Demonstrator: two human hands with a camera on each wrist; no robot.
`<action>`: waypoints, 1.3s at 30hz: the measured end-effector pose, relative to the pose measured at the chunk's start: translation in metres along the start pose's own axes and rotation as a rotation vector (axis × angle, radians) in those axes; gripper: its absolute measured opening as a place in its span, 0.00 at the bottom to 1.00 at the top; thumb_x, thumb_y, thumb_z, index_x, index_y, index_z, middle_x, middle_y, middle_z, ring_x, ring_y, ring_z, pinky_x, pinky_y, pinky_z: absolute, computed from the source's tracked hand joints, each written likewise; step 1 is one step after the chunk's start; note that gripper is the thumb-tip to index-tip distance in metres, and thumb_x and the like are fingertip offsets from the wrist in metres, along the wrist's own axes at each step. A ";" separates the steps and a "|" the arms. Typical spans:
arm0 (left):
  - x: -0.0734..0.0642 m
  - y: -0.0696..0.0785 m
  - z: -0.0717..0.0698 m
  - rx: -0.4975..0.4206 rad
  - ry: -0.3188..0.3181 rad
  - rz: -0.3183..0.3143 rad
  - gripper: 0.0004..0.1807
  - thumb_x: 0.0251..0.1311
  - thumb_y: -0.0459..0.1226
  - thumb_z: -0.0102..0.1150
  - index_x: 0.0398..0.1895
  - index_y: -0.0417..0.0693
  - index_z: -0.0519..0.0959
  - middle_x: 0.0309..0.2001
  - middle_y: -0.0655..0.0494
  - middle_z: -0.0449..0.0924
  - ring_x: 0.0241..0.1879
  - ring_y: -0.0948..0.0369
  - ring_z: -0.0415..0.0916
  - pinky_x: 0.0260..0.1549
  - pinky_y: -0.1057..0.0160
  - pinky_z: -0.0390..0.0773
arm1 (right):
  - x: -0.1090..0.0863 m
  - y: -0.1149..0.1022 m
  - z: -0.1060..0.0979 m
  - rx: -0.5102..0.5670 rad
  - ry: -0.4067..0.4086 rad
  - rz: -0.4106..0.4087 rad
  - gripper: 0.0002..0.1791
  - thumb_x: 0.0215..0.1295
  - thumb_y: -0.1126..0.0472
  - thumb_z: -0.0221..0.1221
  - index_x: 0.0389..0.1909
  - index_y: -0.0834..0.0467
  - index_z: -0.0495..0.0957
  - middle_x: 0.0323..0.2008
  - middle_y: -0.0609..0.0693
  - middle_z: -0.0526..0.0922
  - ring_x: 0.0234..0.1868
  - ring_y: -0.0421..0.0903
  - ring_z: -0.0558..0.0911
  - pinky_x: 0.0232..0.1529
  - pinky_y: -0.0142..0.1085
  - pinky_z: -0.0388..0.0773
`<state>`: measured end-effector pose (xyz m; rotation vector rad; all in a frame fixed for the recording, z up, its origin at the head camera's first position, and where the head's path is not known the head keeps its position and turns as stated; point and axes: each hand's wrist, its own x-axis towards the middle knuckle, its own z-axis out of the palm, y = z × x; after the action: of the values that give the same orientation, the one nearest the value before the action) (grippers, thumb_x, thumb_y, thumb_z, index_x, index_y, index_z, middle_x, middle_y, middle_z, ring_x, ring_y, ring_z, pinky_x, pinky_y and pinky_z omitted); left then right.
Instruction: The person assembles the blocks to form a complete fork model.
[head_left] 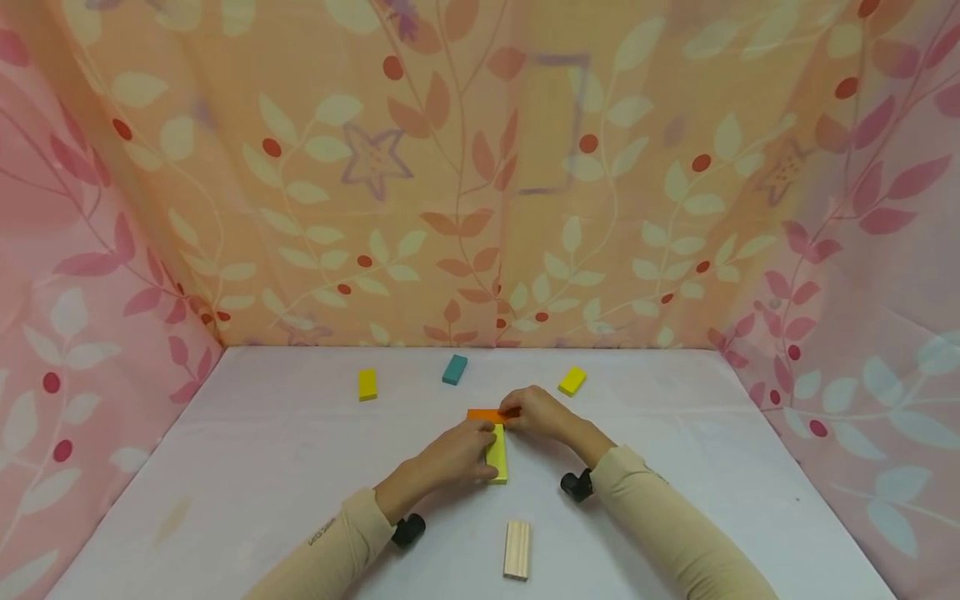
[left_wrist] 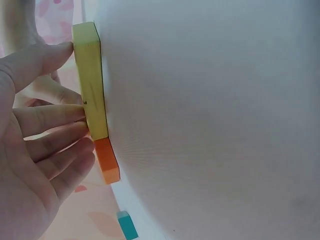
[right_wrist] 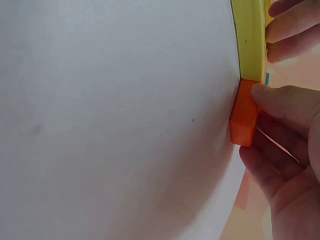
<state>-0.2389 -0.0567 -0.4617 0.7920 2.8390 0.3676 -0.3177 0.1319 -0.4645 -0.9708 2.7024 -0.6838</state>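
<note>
Our right grip (head_left: pixel 543 413) pinches the orange block (head_left: pixel 480 414) on the table (head_left: pixel 262 467), while our left grip (head_left: pixel 453 454) (spread lengthwise) touches the yellow block (head_left: pixel 497 457) that butts against the orange one

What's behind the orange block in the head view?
Behind the orange block: white tabletop, then the teal block farther back, slightly left, then the floral curtain. The right hand's grip covers the orange block's right end, hiding what's directly behind there.
</note>
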 end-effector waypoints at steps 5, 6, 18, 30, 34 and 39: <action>0.001 -0.001 -0.004 -0.003 0.023 0.015 0.29 0.54 0.51 0.69 0.56 0.44 0.79 0.59 0.51 0.75 0.55 0.57 0.72 0.60 0.58 0.75 | -0.001 -0.002 -0.002 0.009 0.006 0.000 0.11 0.61 0.63 0.65 0.45 0.60 0.85 0.45 0.51 0.86 0.48 0.48 0.83 0.57 0.44 0.79; 0.002 -0.001 -0.004 -0.005 0.028 0.017 0.30 0.54 0.51 0.69 0.56 0.44 0.79 0.60 0.51 0.74 0.56 0.57 0.71 0.60 0.58 0.75 | -0.001 -0.002 -0.002 0.007 0.006 0.004 0.11 0.62 0.63 0.65 0.45 0.59 0.85 0.45 0.51 0.86 0.48 0.48 0.83 0.57 0.44 0.79; 0.006 -0.008 -0.006 -0.057 0.024 -0.010 0.42 0.51 0.55 0.70 0.65 0.40 0.71 0.69 0.49 0.68 0.67 0.53 0.67 0.66 0.53 0.69 | 0.001 0.000 0.000 0.010 0.002 -0.006 0.12 0.62 0.63 0.65 0.46 0.60 0.85 0.46 0.52 0.87 0.49 0.49 0.83 0.57 0.44 0.79; 0.006 -0.010 -0.004 -0.070 -0.008 -0.044 0.46 0.52 0.57 0.68 0.70 0.42 0.66 0.71 0.51 0.66 0.69 0.53 0.65 0.67 0.51 0.67 | 0.002 0.001 0.004 -0.002 0.012 -0.025 0.12 0.62 0.63 0.65 0.46 0.60 0.85 0.45 0.52 0.86 0.48 0.48 0.83 0.57 0.43 0.79; 0.007 -0.010 -0.003 -0.070 -0.015 -0.047 0.47 0.52 0.58 0.67 0.70 0.42 0.66 0.72 0.50 0.65 0.70 0.53 0.63 0.68 0.49 0.66 | -0.001 0.000 0.004 -0.020 0.017 -0.037 0.12 0.62 0.63 0.65 0.46 0.61 0.84 0.46 0.52 0.86 0.49 0.49 0.82 0.57 0.44 0.79; 0.008 -0.008 -0.002 -0.066 -0.023 -0.058 0.47 0.52 0.58 0.67 0.71 0.43 0.65 0.72 0.50 0.64 0.70 0.52 0.63 0.68 0.48 0.65 | -0.010 -0.004 0.004 -0.053 0.054 -0.013 0.15 0.62 0.61 0.65 0.49 0.61 0.83 0.49 0.53 0.83 0.52 0.51 0.80 0.59 0.45 0.78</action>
<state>-0.2505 -0.0597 -0.4626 0.6950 2.8057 0.4389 -0.3072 0.1343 -0.4656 -0.9966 2.7764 -0.6525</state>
